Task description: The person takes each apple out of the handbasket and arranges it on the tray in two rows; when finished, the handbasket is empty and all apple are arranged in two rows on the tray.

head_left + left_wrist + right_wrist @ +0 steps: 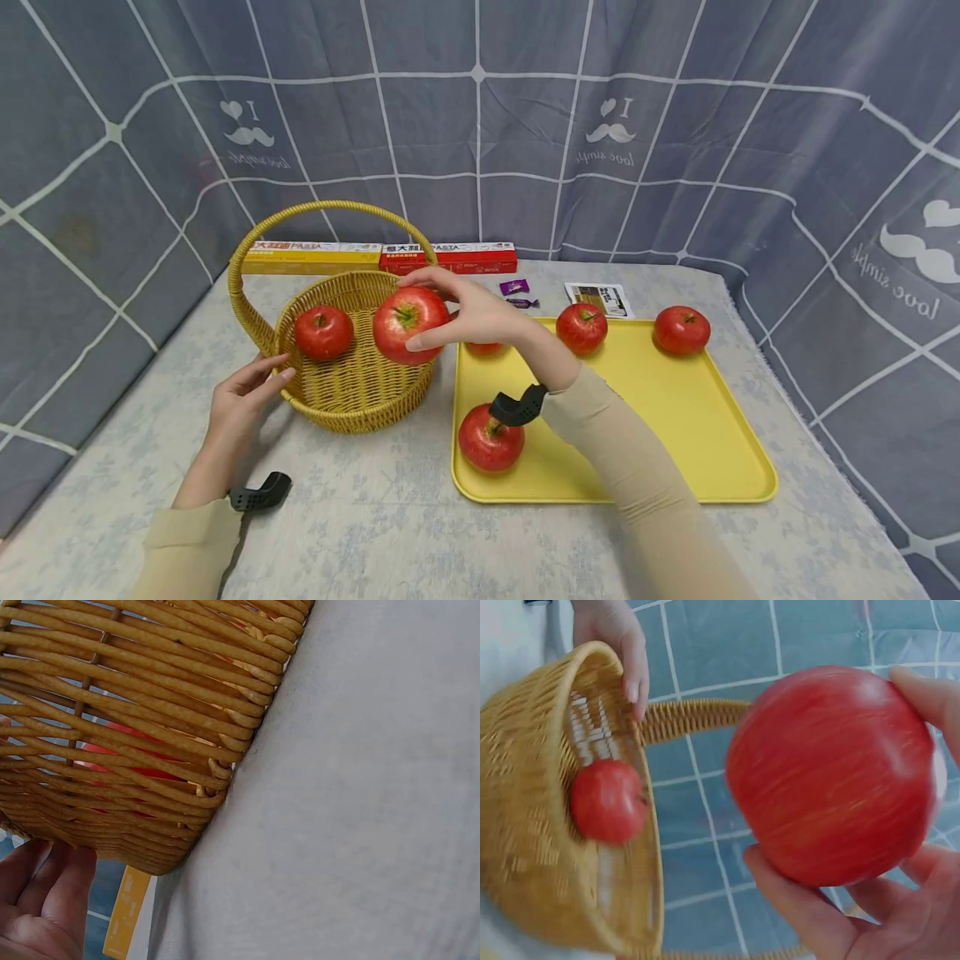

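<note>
My right hand [476,312] holds a red apple [408,323], thumb on the near side and fingers round the far side. That apple hangs over the right part of the yellow wicker basket [352,422]; it fills much of the right wrist view. Inside the basket, on the left, lies another red apple [324,332], which shows through the weave in the left wrist view. At the basket's left rim, close to the foot of its arched handle, my left hand [243,400] grips the edge. Its fingers [67,889] are against the outer wicker.
A yellow tray [675,433] on the right bears several more apples [491,437], one mostly hidden behind my right wrist. Behind the basket stand a yellow pasta box [307,260] and a red one [476,260]. Small purple wrapped sweets [514,287] and a printed packet [600,298] lie beyond the tray.
</note>
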`<state>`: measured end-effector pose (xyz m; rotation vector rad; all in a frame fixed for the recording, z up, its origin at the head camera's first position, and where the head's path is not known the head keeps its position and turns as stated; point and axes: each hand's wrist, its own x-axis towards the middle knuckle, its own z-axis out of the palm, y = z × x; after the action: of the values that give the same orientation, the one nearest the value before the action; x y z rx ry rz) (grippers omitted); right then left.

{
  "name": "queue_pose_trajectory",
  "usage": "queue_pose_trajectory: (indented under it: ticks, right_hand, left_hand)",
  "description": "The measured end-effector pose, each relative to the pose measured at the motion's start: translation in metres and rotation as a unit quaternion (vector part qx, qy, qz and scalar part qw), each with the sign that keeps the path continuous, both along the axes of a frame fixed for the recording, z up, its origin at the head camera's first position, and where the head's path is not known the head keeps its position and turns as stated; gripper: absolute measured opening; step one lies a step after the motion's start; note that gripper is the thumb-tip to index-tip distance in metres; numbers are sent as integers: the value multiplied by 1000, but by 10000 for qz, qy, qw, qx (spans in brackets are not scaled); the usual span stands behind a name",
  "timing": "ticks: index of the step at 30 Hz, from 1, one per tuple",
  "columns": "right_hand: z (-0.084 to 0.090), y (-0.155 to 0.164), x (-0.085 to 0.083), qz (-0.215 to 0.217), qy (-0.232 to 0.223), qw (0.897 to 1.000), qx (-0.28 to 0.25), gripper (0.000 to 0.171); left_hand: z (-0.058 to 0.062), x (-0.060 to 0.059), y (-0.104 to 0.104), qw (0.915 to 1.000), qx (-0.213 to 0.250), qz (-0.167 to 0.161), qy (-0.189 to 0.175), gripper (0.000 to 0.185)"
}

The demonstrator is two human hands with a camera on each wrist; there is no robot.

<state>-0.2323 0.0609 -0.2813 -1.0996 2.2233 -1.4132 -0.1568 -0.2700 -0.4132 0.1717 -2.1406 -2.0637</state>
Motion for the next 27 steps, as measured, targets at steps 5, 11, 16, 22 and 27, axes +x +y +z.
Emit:
queue_pose_trajectory:
  ticks: [5,11,16,22,27]
  right_hand:
    - [-6,49,6,-182,-202,9989,-386,66]
    - [-27,111,10,-459,-430,9978,-227,68]
    - [-49,154,18,-832,-515,9951,166,61]
    - [-73,189,32,-957,-618,9915,634,58]
    - [-87,209,44,-895,-621,9900,901,56]
  left_hand:
    - [0,0,1,10000,8,20,1,37]
    - [1,1,2,10000,37,27,-12,36]
    - [1,1,1,9999,121,-9,-24,36]
    - [2,2,2,9998,196,-43,-14,35]
    - [2,2,2,9998,175,-27,0,35]
